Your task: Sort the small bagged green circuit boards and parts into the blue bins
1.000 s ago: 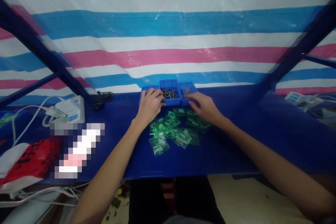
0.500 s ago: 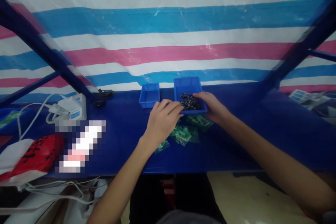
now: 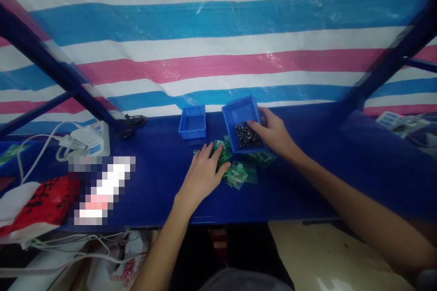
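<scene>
My right hand (image 3: pixel 273 131) grips the right side of a blue plastic bin (image 3: pixel 240 111), thumb over its rim. The bin is tilted toward me, and small dark metal parts, perhaps screws, (image 3: pixel 247 136) lie heaped at its near end. Below and beside it, small green clear plastic bags (image 3: pixel 237 173) with little pieces inside are spread on the blue table. My left hand (image 3: pixel 203 170) lies palm down with fingers spread, touching the bags at the left of the pile. A smaller blue bin (image 3: pixel 193 122) stands behind my left hand, with nothing visible inside.
On the left are a white power strip (image 3: pixel 99 141) with plugs and cables, a black cable (image 3: pixel 133 121), and a red and white bag (image 3: pixel 44 202). Another power strip (image 3: pixel 392 122) lies far right. Blue frame posts flank the striped sheet (image 3: pixel 218 68) behind the table (image 3: pixel 307 191).
My left hand has left the bin of dark parts and moved down and left onto the green bags, its fingers spreading. The bin, still in my right hand, has turned and shifted slightly left.
</scene>
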`<move>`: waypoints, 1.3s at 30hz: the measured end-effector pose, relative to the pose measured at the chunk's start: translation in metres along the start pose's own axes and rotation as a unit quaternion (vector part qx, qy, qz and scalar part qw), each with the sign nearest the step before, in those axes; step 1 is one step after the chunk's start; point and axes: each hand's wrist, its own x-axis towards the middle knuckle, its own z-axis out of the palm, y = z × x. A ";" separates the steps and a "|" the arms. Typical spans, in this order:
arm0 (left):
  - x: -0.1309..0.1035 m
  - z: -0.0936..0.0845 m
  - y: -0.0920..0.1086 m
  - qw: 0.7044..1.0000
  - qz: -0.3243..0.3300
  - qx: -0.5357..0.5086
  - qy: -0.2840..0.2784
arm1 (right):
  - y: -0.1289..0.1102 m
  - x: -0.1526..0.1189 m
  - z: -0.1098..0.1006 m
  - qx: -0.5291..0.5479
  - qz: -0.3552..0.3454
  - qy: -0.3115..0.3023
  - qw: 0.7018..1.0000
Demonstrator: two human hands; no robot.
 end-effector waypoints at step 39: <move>-0.014 0.018 0.022 0.996 -0.069 0.045 0.042 | -0.004 -0.033 0.015 -0.190 -0.356 -0.020 0.915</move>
